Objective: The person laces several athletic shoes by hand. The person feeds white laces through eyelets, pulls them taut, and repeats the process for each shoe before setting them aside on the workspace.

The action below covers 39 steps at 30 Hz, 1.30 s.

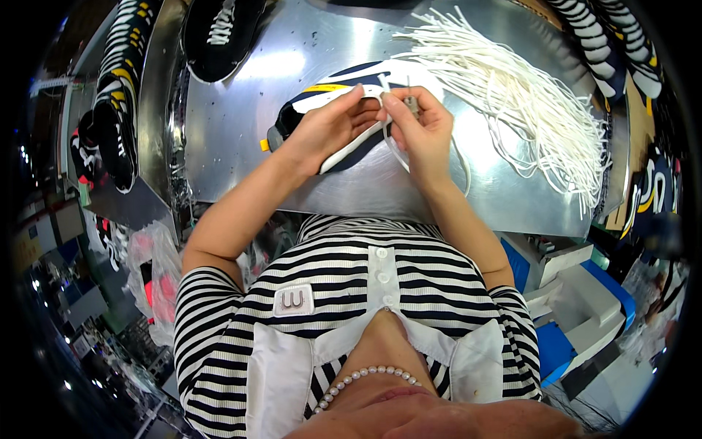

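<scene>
A navy, white and yellow shoe upper (338,159) lies on the metal table under both hands. My left hand (330,130) is closed at the upper's opening, thumb over its white edge and fingers curled inward. Close beside it, my right hand (424,130) pinches a white shoelace (395,150) between thumb and forefinger. The lace's loose end hangs toward the table's near edge. A small metallic piece (412,105) shows among the right fingers; its kind is hard to make out. The fingertips of both hands nearly meet, partly hiding the lace.
White shoelaces (512,102) lie in a big loose pile at right on the metal table (234,157). A black laced shoe (219,40) sits at the far left. Stacked uppers (117,95) line the left side, with more uppers (596,44) at far right. Blue-and-white bins (585,311) stand below right.
</scene>
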Motion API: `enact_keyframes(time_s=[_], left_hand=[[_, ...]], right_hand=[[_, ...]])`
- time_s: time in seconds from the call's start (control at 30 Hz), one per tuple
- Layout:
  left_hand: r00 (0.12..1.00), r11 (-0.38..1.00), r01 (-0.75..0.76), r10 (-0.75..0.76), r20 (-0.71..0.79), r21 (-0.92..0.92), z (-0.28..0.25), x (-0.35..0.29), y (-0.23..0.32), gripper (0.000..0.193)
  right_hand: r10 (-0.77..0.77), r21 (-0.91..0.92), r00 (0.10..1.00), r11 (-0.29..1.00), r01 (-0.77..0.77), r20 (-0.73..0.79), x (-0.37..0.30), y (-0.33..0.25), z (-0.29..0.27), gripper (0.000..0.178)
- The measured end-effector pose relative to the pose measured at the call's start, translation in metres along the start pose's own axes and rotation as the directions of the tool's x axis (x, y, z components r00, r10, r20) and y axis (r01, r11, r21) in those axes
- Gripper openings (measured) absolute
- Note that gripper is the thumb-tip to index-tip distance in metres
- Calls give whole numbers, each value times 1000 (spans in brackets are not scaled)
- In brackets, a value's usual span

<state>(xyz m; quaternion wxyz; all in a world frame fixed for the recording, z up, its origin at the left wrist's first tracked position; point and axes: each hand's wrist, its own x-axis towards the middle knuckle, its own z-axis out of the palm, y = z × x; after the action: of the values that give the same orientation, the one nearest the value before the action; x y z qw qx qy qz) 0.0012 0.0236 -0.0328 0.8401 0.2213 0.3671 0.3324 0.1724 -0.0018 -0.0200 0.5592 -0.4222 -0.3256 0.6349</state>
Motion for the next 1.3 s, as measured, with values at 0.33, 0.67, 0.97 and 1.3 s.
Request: enact_keyframes(time_s=[0.33, 0.67, 0.97, 1.3], left_hand=[[851, 750, -414, 520, -74, 516, 29, -13, -16, 27], [827, 733, -372, 540, -155, 570, 24, -15, -31, 26], [838, 657, -319, 532, -120, 684, 27, -24, -29, 28], [624, -399, -324, 591, 511, 858, 41, -36, -23, 24]], right_hand=[[75, -56, 997, 995, -77, -32, -8, 0, 1, 13], [27, -435, 999, 900, -13, 25, -25, 2, -3, 15], [-34, -492, 991, 866, 94, 130, -28, -15, -19, 13], [-27, -665, 989, 738, 118, 146, -16, -14, -23, 18]])
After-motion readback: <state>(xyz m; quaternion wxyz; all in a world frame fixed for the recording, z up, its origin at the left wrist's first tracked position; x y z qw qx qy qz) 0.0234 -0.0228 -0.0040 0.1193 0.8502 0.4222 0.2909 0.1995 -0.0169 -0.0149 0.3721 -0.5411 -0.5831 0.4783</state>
